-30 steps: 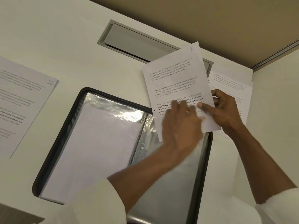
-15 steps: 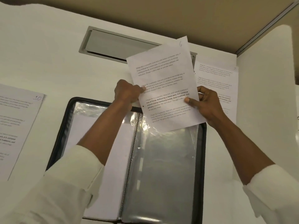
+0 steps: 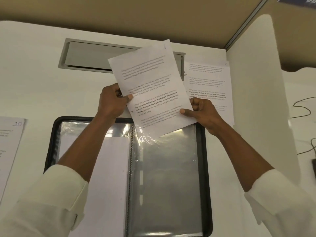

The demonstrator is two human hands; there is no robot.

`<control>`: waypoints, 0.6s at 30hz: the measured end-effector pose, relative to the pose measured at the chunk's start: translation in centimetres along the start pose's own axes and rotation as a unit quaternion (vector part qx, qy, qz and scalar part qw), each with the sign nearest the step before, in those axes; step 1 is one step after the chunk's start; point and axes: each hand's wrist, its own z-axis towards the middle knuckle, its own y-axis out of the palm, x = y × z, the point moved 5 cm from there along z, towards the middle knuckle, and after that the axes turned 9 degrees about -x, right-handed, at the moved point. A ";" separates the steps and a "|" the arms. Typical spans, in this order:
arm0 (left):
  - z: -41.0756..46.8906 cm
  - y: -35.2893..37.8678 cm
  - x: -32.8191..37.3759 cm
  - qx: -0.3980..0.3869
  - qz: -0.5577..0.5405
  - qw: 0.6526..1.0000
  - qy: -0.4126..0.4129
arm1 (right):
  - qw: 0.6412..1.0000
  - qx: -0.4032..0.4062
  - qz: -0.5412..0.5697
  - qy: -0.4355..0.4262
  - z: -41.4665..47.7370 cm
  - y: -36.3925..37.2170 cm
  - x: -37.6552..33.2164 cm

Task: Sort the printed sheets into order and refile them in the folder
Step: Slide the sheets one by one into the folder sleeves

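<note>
Sheet (image 3: 153,86) up off the desk (image 3: 34,74), tilted, printed side to the camera, hanging over the far edge of the open folder (image 3: 203,159). The left hand (image 3: 112,101) grips its left edge, thumb on the print and fingers curled behind. The right hand (image 3: 203,113) pinches the lower right edge the same way, thumb on top. The sheet's bottom corner sits at the mouth of the folder's right-hand clear pocket (image 3: 167,177), where the plastic is crinkled and shining. Whether the corner is inside or just lying over it, I can't tell. A handwritten mark at the sheet's top corner is too blurred to read.

The folder lies flat, black rim all round, spine down the middle, and a white page (image 3: 109,177) fills the left pocket. A second sheet (image 3: 210,79) lies flat on the desk just right of the held one, partly behind the right hand. A third sheet (image 3: 8,151), marked 10, sits well apart at the left edge. A grey cable flap (image 3: 94,55) is set into the desk behind — thin cables (image 3: 304,108) trail at the far right.
</note>
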 end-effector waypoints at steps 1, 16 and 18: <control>0.1 -0.1 -0.1 0.005 0.000 1.000 0.008 | 1.000 -0.010 0.003 0.000 -0.3 -0.3 0.1; 0.5 -0.1 0.0 -0.024 0.012 0.998 0.057 | 0.999 0.016 -0.049 0.004 -2.5 -1.5 2.2; 0.5 -0.2 0.3 -0.026 0.017 0.997 0.064 | 0.999 0.009 -0.051 0.013 -2.3 -1.5 2.1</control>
